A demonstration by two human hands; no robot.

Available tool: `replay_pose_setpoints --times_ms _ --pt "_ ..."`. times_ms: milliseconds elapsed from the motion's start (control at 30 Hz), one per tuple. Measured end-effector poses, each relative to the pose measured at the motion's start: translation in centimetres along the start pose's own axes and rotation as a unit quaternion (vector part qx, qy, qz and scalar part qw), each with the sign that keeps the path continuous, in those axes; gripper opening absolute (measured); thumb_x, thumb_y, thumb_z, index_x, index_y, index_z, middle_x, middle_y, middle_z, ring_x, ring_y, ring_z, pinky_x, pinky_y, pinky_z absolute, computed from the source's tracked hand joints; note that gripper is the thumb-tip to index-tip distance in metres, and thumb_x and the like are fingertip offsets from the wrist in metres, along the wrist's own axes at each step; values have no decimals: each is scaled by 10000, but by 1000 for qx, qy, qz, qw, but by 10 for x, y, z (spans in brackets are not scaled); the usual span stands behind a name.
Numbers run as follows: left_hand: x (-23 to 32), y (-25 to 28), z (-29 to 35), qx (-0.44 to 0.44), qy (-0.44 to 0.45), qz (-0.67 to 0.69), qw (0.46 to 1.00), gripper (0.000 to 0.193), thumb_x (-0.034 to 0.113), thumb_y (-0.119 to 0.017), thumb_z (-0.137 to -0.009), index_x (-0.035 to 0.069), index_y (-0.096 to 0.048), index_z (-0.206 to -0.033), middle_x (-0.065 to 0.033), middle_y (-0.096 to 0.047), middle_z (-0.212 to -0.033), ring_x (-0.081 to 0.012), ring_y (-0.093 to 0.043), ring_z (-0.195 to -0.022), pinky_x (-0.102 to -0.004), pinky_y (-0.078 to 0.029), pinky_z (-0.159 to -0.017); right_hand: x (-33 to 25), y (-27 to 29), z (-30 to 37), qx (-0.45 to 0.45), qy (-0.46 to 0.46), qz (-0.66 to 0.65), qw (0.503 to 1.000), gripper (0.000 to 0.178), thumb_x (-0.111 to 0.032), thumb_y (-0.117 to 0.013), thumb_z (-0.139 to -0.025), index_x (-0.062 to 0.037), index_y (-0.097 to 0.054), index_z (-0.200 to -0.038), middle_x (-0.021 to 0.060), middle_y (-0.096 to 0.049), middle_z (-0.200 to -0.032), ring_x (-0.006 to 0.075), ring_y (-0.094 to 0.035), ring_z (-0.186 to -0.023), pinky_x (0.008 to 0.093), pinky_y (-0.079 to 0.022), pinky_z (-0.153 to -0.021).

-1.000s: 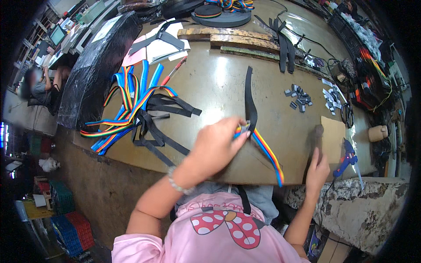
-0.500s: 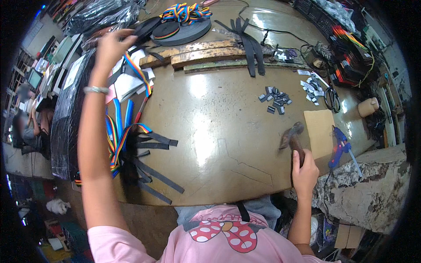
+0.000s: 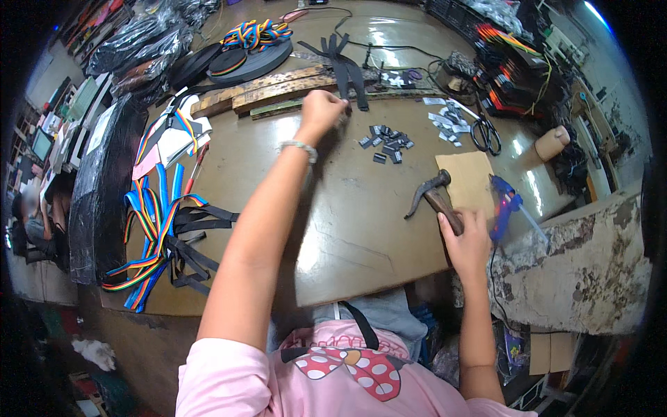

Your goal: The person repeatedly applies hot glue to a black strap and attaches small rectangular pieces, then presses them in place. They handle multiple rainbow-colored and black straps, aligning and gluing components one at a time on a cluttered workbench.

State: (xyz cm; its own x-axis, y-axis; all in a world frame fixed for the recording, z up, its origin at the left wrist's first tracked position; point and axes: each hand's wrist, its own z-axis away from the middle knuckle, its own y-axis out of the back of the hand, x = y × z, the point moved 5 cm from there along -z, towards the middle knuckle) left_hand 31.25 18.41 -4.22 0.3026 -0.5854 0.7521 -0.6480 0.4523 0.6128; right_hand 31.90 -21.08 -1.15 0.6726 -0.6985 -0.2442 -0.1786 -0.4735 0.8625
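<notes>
Stretched across the table, my left hand [image 3: 324,115] pinches at the lower end of a bundle of black straps [image 3: 347,73] lying over the wooden bars. Its fingertips cover one strap end. My right hand [image 3: 471,244] is closed around the handle end of a hammer [image 3: 439,200] with a long curved claw, its head pointing away from me. Under the hammer's side lies a tan sheet [image 3: 464,179]. Between the hands is a pile of small black tags [image 3: 389,142]. Right of the tan sheet rests a blue glue gun [image 3: 504,205] with a glue stick.
Rainbow and blue straps with black ends [image 3: 156,229] lie at the left. Webbing rolls [image 3: 257,64] sit behind the wooden bars [image 3: 278,90]. Scissors [image 3: 486,135], white labels [image 3: 448,121] and a cone [image 3: 552,142] are at the right. A plastic-wrapped stack [image 3: 104,194] borders the left side.
My left hand has swung from the webbing rolls at the far left to the black straps. The hammer has turned in my right hand. The view has shifted to the right.
</notes>
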Motion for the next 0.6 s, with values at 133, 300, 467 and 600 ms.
replay_pose_setpoints --times_ms 133,300,467,600 --pt "5 40 44 -96 167 397 898 218 322 -731 -886 117 -659 -872 77 -429 -670 -40 -321 -480 -222 -236 -429 -10 4 -4 69 72 -68 993 331 -329 -697 -898 -63 -665 -1092 112 -606 -1066 235 -614 -861 350 -512 -721" --pt "46 86 199 -31 131 343 930 213 273 -709 -902 63 -692 -937 73 -502 -714 -41 -411 -573 -216 -312 -498 -85 -54 12 -303 -214 -768 522 352 -338 -581 -1000 -51 -618 -1201 51 -618 -1085 98 -592 -827 227 -485 -649" --pt "59 94 325 -30 217 220 951 122 103 -731 -878 -8 -713 -833 74 -534 -647 -19 -411 -578 -218 -319 -503 -174 -83 5 -642 -193 -672 314 183 -200 -676 -950 -73 -647 -1078 -80 -523 -715 6 -435 -524 155 -284 -379" --pt "61 109 357 -42 81 54 994 81 101 -727 -860 30 -709 -824 -61 -599 -659 -149 -539 -526 -285 -431 -509 -174 -112 -83 -561 -106 -658 492 139 -125 -709 -912 -52 -642 -1010 -56 -599 -789 -19 -421 -537 129 -328 -417"
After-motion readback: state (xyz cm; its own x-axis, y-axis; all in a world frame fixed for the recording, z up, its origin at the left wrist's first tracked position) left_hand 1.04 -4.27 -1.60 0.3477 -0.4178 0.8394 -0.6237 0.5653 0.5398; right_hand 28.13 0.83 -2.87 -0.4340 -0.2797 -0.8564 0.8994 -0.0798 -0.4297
